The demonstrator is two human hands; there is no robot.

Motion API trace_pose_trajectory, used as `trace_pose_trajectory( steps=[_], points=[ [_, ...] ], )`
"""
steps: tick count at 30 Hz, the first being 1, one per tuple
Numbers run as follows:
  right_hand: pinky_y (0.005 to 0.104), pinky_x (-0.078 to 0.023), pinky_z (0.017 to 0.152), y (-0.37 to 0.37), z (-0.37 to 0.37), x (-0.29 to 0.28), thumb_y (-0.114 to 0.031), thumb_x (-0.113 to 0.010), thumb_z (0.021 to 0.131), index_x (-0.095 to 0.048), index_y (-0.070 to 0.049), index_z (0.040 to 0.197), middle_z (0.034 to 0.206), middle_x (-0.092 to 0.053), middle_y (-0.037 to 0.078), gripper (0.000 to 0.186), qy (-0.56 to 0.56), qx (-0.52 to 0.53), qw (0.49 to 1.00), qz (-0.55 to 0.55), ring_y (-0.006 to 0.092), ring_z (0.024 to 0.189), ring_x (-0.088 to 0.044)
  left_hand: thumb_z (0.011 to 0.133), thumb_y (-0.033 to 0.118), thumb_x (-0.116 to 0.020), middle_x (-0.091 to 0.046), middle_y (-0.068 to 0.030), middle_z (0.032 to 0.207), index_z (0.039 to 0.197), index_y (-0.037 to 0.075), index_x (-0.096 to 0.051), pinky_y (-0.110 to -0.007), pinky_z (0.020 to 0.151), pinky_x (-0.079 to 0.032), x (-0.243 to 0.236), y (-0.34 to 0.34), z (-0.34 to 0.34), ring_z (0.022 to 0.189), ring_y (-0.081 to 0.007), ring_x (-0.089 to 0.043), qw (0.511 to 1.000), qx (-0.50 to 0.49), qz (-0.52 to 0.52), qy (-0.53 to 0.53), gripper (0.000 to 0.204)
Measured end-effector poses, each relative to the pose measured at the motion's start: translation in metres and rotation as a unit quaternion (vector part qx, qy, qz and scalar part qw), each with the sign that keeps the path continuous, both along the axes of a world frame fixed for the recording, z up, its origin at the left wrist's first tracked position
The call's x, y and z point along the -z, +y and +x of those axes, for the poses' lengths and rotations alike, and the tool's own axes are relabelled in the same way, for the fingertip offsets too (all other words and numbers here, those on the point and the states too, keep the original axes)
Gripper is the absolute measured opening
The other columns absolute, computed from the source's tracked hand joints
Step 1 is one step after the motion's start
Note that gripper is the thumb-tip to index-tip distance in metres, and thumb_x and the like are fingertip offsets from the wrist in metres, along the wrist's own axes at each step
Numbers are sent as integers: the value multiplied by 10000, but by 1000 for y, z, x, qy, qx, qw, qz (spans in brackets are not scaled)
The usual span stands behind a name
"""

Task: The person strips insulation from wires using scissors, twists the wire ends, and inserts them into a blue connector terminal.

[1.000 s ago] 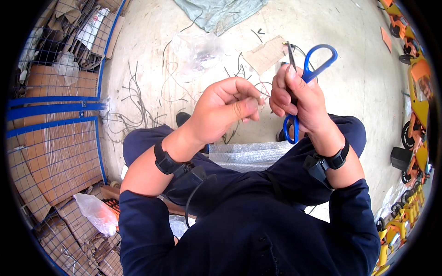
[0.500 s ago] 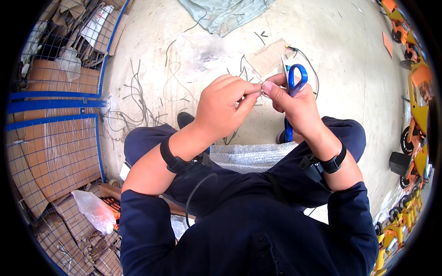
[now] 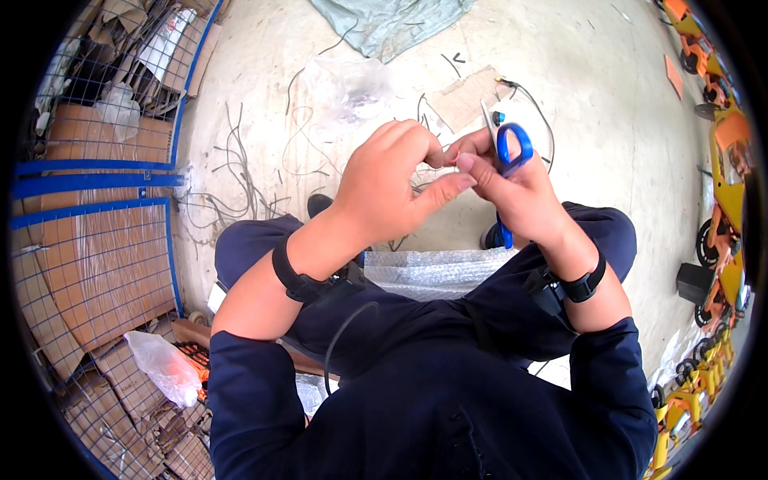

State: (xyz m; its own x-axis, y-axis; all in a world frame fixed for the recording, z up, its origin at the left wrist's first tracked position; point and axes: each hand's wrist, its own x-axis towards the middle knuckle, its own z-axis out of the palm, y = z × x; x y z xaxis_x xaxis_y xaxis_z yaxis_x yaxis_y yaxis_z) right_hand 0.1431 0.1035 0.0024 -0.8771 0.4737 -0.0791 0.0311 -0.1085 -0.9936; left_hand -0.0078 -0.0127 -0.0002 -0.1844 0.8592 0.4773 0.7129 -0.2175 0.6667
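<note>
A pair of blue-handled scissors (image 3: pixel 526 146) is tucked in my right hand (image 3: pixel 524 196). One blue loop stands above the hand, the other hangs below it, and the metal blade points up and away. The thumb and index finger of this hand are pinched together on something too small to make out. Beside them, my left hand (image 3: pixel 388 180) has its thumb spread from its bent index finger. Both sets of fingertips nearly meet in front of me.
Cut pieces of dark cable (image 3: pixel 244 176) lie on the floor to the left. Ahead are a clear plastic bag (image 3: pixel 348 88), a cardboard piece (image 3: pixel 464 100) and a grey-green cloth (image 3: pixel 392 24). Bubble wrap (image 3: pixel 432 272) lies between my legs. Blue mesh cages (image 3: pixel 96 168) stand left; yellow wheeled frames (image 3: pixel 728 172) line the right.
My left thumb and index finger have parted from their pinch, and the thumb has moved down. The scissors have tilted slightly in my right hand.
</note>
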Motion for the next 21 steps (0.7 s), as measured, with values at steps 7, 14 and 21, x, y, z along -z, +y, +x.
trace_pose_trajectory(
  steps=[7,14,21],
  points=[
    [243,-436,709,1,6,-12,-71,-570,891,-572,-32,947,812,-563,10,69,-91,-59,988,107,80,780,-511,843,137,-650,-542,-87,722,779,26,-550,-325,607,-428,7,-2,2,660,-242,-531,999,36,-32,22,163],
    [230,-402,609,1,4,-2,-101,-558,906,-565,-30,919,742,-508,-15,72,-13,-48,984,173,61,668,-459,852,94,-593,-533,-84,717,762,33,-563,-332,601,-421,2,-1,0,659,-245,-513,994,58,-44,-84,113],
    [204,-321,500,9,3,-9,-116,-551,916,-567,-27,882,662,-496,-21,97,-25,-42,993,-111,42,567,-431,870,117,-591,-500,-87,689,766,36,-558,-340,581,-402,2,-1,1,639,-254,-486,990,62,-38,-120,136]
  ],
)
